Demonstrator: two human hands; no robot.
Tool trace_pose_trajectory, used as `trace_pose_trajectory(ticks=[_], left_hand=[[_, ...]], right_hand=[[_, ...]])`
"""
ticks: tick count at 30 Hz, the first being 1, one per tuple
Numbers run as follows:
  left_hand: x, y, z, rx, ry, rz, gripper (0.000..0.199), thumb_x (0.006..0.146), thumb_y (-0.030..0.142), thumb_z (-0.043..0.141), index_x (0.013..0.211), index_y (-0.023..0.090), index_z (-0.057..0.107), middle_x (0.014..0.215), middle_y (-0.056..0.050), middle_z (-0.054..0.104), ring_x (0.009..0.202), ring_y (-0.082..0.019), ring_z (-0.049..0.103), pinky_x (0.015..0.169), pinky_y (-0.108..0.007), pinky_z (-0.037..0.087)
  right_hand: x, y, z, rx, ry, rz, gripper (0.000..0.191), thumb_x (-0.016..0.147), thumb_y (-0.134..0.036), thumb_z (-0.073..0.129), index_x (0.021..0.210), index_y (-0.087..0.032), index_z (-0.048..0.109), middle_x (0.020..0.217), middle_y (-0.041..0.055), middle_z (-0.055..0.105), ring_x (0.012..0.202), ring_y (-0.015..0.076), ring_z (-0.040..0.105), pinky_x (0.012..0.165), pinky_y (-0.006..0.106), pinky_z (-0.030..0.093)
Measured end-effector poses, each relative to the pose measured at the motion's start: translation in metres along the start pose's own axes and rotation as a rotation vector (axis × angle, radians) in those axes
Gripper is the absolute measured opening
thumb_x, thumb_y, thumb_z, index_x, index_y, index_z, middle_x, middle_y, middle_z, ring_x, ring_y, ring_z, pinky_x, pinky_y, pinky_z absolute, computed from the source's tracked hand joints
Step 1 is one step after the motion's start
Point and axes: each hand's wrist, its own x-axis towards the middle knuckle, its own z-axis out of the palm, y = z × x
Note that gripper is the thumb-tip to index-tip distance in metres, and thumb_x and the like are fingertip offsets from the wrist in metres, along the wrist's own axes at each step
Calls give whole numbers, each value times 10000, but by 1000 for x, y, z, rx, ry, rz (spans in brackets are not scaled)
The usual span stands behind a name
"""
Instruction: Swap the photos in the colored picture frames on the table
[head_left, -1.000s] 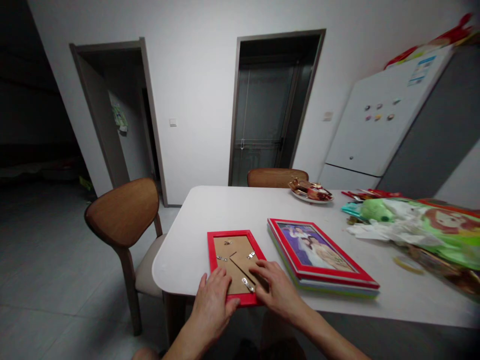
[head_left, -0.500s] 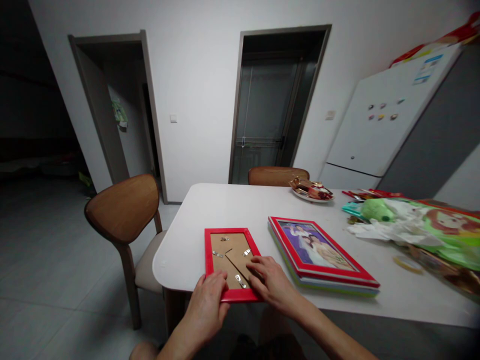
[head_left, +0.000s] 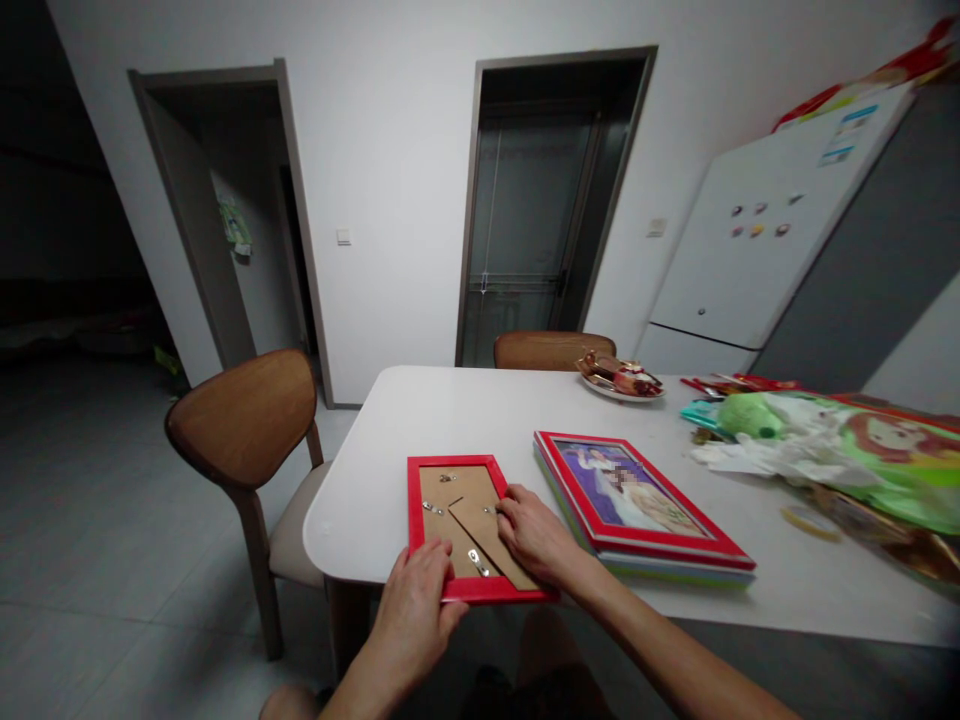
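A red picture frame (head_left: pixel 415 505) lies face down at the near edge of the white table, its brown backing board (head_left: pixel 442 525) facing up with several small metal clips and a stand flap cut into it. My left hand (head_left: pixel 418 590) grips the lower left corner, thumb at the near edge and fingers over the rim. Curled at the right side, the fingers of my right hand (head_left: pixel 534 535) press on a metal clip (head_left: pixel 490 510), which they partly cover. To the right, a stack of frames is topped by a red-framed photo (head_left: pixel 637 490).
A plate of wrapped items (head_left: pixel 621 385) sits at the table's far side. Green and white plastic packaging (head_left: pixel 825 440) covers the right part of the table (head_left: pixel 450 400). Wooden chairs stand at the left (head_left: pixel 247 420) and behind (head_left: pixel 555 350).
My right hand has moved up along the frame's right side, from the lower right corner to the right clip, its fingers now more curled. My left hand has stayed in place.
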Motion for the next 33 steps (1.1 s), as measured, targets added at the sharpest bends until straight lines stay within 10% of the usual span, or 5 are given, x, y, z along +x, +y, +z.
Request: trace_pose_trajectory(ticks=[13, 33], left_hand=[[1, -4, 1, 26, -14, 22, 460, 696, 173, 558, 1139, 130, 441, 1213, -107, 479, 1142, -218, 399, 981, -425, 284], [1, -17, 3, -39, 42, 78, 491, 681, 207, 584, 1147, 147, 437, 1173, -99, 510, 1107, -223, 432, 960, -414, 322]], right_hand=[[-41, -26, -4, 129, 97, -342, 244, 798, -264, 414, 978, -243, 578, 1086, 67, 496, 1024, 192, 414, 854, 340, 330], [-37, -48, -12, 226, -21, -421, 226, 810, -237, 405, 773, -219, 627, 880, 38, 549, 868, 160, 426, 783, 309, 335]])
